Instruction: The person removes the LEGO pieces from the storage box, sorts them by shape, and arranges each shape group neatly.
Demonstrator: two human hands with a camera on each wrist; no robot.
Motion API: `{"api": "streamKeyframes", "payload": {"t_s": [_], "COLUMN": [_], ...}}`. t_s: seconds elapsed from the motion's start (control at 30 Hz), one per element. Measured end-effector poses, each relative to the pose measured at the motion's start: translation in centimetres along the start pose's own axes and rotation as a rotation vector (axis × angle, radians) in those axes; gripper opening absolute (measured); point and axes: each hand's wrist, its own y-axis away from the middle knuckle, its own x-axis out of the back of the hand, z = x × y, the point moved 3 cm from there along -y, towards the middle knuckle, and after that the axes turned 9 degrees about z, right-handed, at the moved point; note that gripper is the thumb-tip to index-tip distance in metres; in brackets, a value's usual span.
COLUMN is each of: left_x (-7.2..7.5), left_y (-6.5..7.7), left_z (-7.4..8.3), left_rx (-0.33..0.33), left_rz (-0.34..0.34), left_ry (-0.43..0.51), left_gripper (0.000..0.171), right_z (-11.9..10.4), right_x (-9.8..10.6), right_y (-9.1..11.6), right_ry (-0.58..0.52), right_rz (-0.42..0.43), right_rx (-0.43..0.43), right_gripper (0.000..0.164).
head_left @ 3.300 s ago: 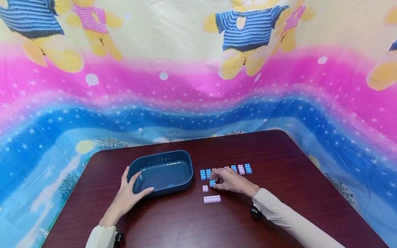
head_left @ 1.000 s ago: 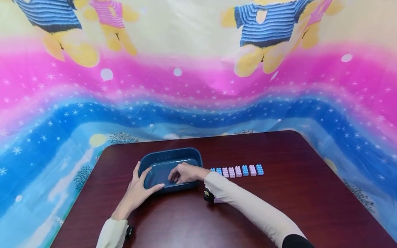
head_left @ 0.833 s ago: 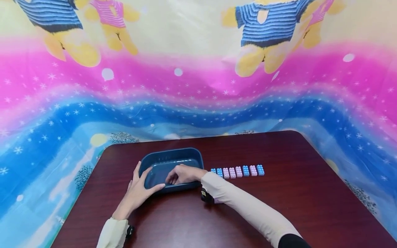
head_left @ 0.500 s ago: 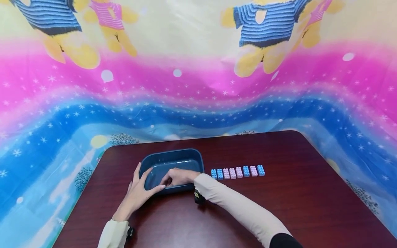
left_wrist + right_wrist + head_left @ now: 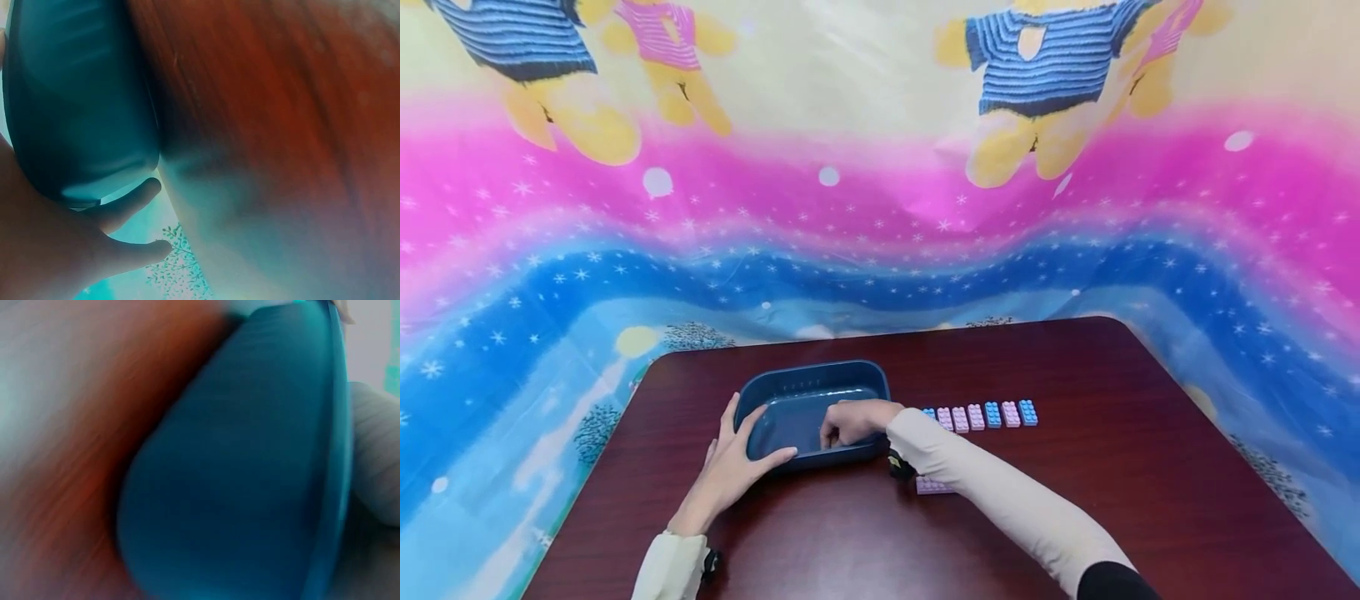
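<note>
A dark blue box [image 5: 767, 379] with rounded corners stands on the table. My left hand [image 5: 730, 462] grips its near left corner, thumb over the front rim and fingers along the left end. In the left wrist view, spread fingers lie beside the box's end. My right hand [image 5: 853, 421] reaches inside the box near the front wall, fingers curled down. Its fingertips are partly hidden, and whether they hold something cannot be seen. The right wrist view shows mostly the box's outer wall [image 5: 231, 469], with part of a blurred hand behind the rim.
Right of the box runs a row of toy bricks, including a pink brick [image 5: 976, 417] and a blue brick [image 5: 1028, 412]. A long pink brick [image 5: 934, 485] shows under the right sleeve [image 5: 985, 475]. The table's [image 5: 820, 542] far edge meets a printed cloth backdrop [image 5: 880, 208].
Since the oldest frame my right hand has left a small blue brick by the row and gone into the box. There it slid left, then back right. The left hand keeps its grip.
</note>
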Motion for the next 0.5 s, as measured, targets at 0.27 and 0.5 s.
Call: {"api": "streamKeyframes", "payload": {"t_s": [0.27, 0.5], "left_x": [0.4, 0.0], "left_y": [0.0, 0.2], "left_z": [0.4, 0.4], "left_rx": [0.001, 0.017], "left_rz": [-0.003, -0.018], "left_ry": [-0.003, 0.008], "left_gripper": [0.101, 0.101], "right_z": [0.5, 0.6], "right_x": [1.0, 0.9], "right_y": [1.6, 2.5], "right_ry": [-0.003, 0.082], "right_rz": [0.058, 0.045], "right_rx": [0.016, -0.019], "right_gripper": [0.031, 0.036]}}
